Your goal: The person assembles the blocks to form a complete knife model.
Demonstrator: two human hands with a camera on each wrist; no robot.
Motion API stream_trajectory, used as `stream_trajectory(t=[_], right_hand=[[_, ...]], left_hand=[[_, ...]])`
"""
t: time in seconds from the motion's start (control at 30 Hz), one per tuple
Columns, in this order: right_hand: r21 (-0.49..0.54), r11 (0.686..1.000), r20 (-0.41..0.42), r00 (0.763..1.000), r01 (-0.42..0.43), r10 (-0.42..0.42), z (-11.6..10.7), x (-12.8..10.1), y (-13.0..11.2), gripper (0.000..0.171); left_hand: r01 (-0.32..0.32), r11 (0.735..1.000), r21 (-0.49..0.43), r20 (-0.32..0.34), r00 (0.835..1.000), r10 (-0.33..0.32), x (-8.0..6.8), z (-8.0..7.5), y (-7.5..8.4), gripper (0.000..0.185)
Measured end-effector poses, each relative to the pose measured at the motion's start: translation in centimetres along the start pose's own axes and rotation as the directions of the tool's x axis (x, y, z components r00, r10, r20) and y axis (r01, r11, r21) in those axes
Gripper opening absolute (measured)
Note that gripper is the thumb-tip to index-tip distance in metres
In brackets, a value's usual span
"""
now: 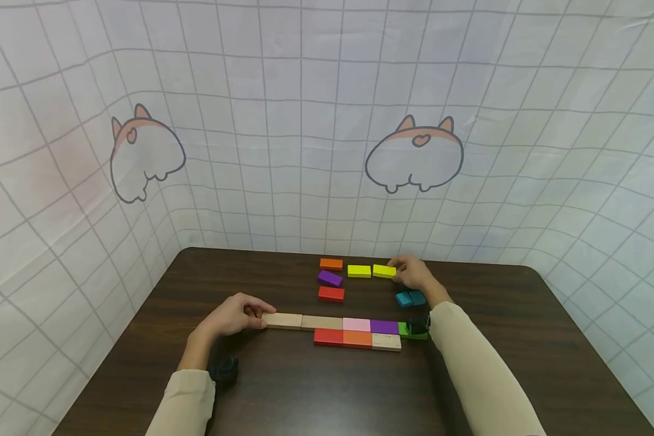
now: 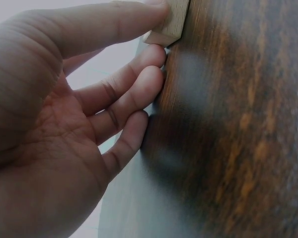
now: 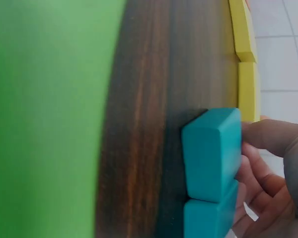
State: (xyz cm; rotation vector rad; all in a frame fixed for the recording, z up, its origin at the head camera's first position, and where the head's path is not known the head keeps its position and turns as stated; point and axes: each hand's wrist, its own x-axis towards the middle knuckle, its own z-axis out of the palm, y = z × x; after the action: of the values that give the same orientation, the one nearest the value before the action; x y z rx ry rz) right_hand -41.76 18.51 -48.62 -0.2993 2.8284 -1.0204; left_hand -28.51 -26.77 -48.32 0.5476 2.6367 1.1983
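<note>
Head view: left hand, lower left, pinches a wooden block; right hand, lower right, pinches a yellow block.

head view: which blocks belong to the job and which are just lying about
Likely job:
wooden block touched by left hand
yellow block touched by right hand
rest of rows

Likely strays:
left yellow
loose red
loose purple
loose orange
teal pair
</note>
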Motion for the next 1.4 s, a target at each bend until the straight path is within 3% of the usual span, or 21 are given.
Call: stream_trajectory(t=[0.5,0.73,1.17,1.4], right_hand=[[-0.035,0.999,0.083,0.996,0.034,-0.031,-0.8,-1.0,0.0,0.033],[-0.057,0.991,0.07,0.99,0.124,-0.12,-1.4,-2.1,-0.2,0.035],[-0.086,0.935,0.061,0.939,0.343,-0.339,-2.1,-7.4,-1.2,0.038],[-0.076,0.924,0.077,0.926,0.376,-0.37,-1.7,-10.9,-1.4,0.037]], left_hand=[[-0.009,1.0,-0.02,-0.007,1.0,0.009,0.0,0.1,0.4,0.025],[0.008,1.0,-0.017,-0.006,1.0,-0.008,0.0,0.1,0.3,0.024],[0.01,0.999,-0.03,0.0,1.0,-0.01,0.0,-0.1,0.1,0.025],[0.01,1.0,-0.017,0.0,1.0,-0.01,0.1,-0.1,0.1,0.024]])
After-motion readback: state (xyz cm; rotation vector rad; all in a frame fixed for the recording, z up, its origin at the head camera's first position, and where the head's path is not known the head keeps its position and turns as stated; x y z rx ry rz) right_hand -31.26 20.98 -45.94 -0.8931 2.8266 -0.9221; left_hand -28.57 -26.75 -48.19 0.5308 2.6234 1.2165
